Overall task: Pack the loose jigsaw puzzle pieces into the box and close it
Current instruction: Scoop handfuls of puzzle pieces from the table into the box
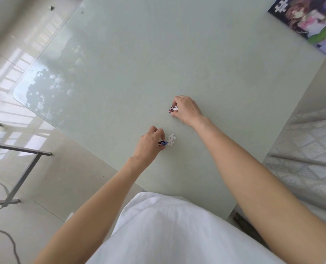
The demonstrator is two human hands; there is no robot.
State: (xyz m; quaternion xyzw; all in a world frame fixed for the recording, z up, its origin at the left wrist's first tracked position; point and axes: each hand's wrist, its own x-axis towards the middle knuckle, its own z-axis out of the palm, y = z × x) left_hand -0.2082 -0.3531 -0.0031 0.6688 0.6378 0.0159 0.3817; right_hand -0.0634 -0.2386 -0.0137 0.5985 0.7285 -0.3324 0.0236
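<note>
My left hand (pixel 150 144) is down on the bench (pixel 139 63), fingers (pixel 159 133) curled and pinching a few dark and blue puzzle pieces (pixel 162 143). Just beside them, touching or nearly so, a white piece (pixel 171 139) lies flat, back side up. Farther out from that white piece, my right hand (pixel 186 109) has its fingers bunched around another small cluster of pieces (pixel 173 109), dark and white, clamped between thumb and fingertips.

These bits look like thin, stiff card, almost weightless I'd judge, and the glassy bench top gives nothing to dig a nail under. I reckon the way in is by the edges: slide a piece, tip up a knob, pinch it across its thickness. Squeeze too hard and a tab might bend; hold too loosely and the little stack could fan out and drop.

The box (pixel 308 21), with its printed picture, sits well away from the white piece, at the far corner of the bench, partly cut off by the frame, so I cannot tell whether it is open. Nothing lies between the white piece and the box. A metal frame (pixel 19 168) and a cable (pixel 8 239) are on the floor, off the bench's near-left edge.
</note>
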